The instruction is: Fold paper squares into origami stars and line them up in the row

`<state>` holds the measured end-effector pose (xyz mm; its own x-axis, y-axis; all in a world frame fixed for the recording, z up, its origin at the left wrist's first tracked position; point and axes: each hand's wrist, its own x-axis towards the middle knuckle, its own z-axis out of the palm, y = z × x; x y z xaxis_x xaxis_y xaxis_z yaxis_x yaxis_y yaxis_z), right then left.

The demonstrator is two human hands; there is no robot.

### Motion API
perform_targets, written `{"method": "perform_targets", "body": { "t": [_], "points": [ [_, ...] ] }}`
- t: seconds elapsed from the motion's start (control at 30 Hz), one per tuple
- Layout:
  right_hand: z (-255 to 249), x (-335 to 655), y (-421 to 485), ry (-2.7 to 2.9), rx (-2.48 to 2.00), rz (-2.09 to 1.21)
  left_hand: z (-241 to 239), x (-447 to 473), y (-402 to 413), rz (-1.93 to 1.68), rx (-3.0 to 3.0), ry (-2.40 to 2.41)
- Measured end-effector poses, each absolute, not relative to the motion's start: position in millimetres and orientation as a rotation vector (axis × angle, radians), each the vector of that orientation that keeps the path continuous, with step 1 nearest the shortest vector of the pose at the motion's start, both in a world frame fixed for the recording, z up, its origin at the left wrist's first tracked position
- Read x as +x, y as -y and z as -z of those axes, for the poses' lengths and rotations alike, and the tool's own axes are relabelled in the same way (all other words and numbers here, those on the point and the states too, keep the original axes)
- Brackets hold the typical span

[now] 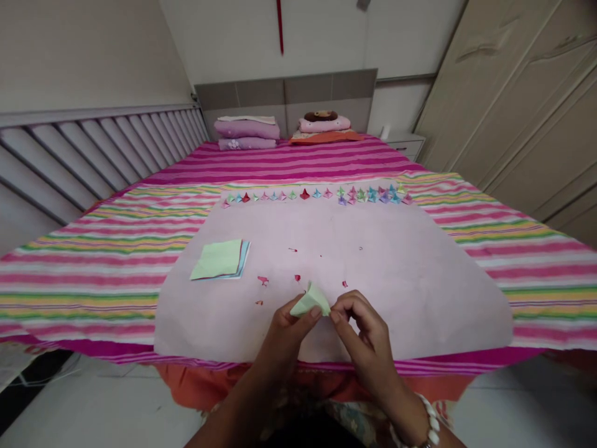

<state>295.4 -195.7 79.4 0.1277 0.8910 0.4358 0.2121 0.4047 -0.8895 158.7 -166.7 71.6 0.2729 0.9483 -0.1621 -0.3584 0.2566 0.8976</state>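
Observation:
A pale green sheet of folded paper (pixel 311 300) is held just above the near part of the pinkish board (pixel 396 274). My left hand (pixel 290 325) grips its left side, thumb laid across the front. At its lower right corner, my right hand (pixel 362 326) pinches the paper between thumb and fingertips. Small red scraps (pixel 263 280) lie on the board beyond my hands. To the left sits a stack of square papers (pixel 217 259), light green on top, with red, blue and white edges showing beneath.
Along the board's far edge stand several small folded paper pieces (pixel 305 194) in many colours, clustered more thickly at the right. A striped bedspread (pixel 93 261) surrounds the board. Folded bedding (pixel 247 129) rests by the headboard (pixel 284 93). A slatted rail (pixel 102 149) runs along the left.

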Motion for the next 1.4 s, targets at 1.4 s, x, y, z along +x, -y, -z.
{"method": "perform_targets", "body": {
  "t": [1.4],
  "points": [
    [-75.9,290.3,195.8,1.284,-1.111,-0.649,-93.6,152.5,163.2,-1.02,1.317,-1.005]
  ]
}}
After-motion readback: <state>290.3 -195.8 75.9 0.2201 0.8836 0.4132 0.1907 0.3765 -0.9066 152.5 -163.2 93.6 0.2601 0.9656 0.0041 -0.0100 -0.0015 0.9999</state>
